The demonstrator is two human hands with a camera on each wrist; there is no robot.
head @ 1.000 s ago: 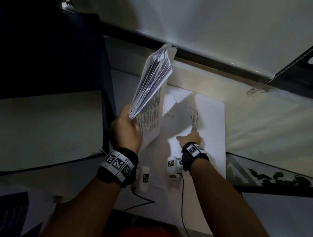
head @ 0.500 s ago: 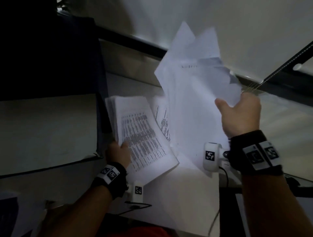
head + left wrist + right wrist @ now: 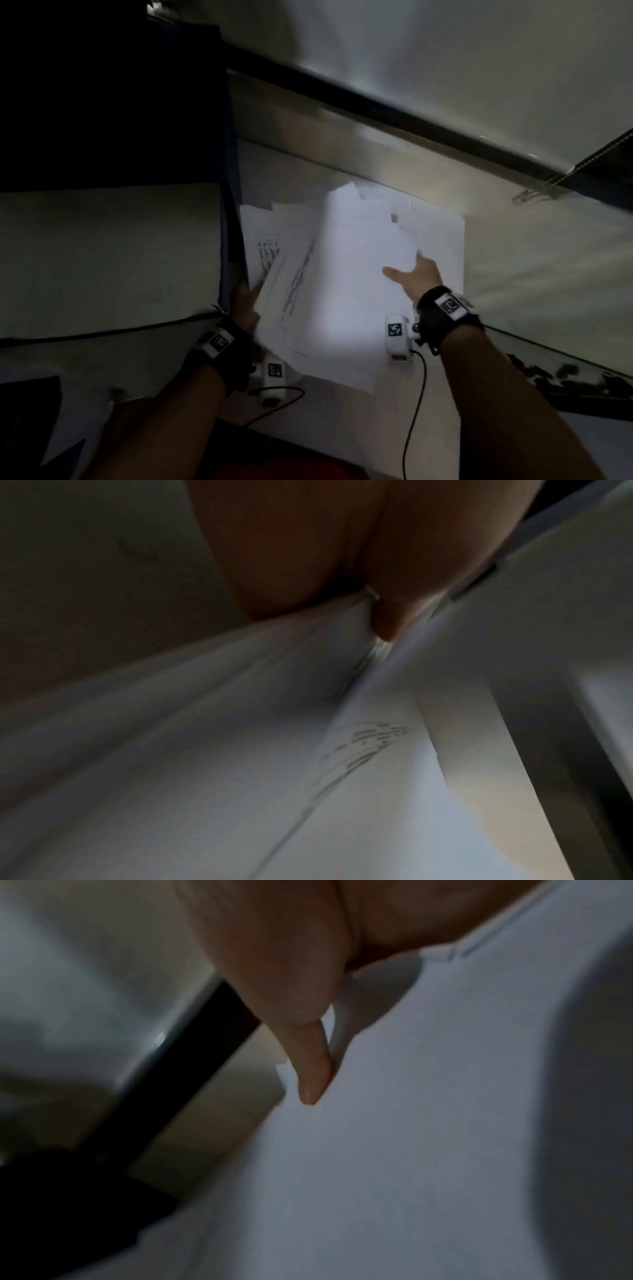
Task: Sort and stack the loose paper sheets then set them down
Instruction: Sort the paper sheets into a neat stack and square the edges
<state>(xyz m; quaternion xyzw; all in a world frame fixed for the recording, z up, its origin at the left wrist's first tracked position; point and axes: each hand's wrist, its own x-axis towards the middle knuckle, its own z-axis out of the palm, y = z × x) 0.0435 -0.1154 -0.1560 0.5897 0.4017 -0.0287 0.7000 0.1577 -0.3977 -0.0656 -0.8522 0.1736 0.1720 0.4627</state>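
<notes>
A loose pile of white paper sheets [image 3: 342, 281] lies spread low over the pale surface in the head view. Some sheets carry printed text [image 3: 268, 254]. My left hand [image 3: 245, 303] grips the pile at its lower left edge. In the left wrist view its thumb [image 3: 387, 620] presses on the fanned stack [image 3: 240, 750]. My right hand [image 3: 416, 272] holds the blank top sheets at their right side, and its fingers are hidden under the paper. The right wrist view shows the thumb [image 3: 310, 1069] lying on the blank sheets [image 3: 428, 1123]. More sheets [image 3: 442, 240] lie flat beneath.
A dark cushioned block [image 3: 113, 113] stands close on the left, touching the papers' left edge. A black ledge [image 3: 376, 113] runs along the back. A metal clip on a cord [image 3: 529, 197] lies at the right. A glass shelf edge [image 3: 548, 373] is at lower right.
My right hand swung the lifted blank sheets down and left onto the stack in my left hand. The left hand lowered its stack from upright to nearly flat.
</notes>
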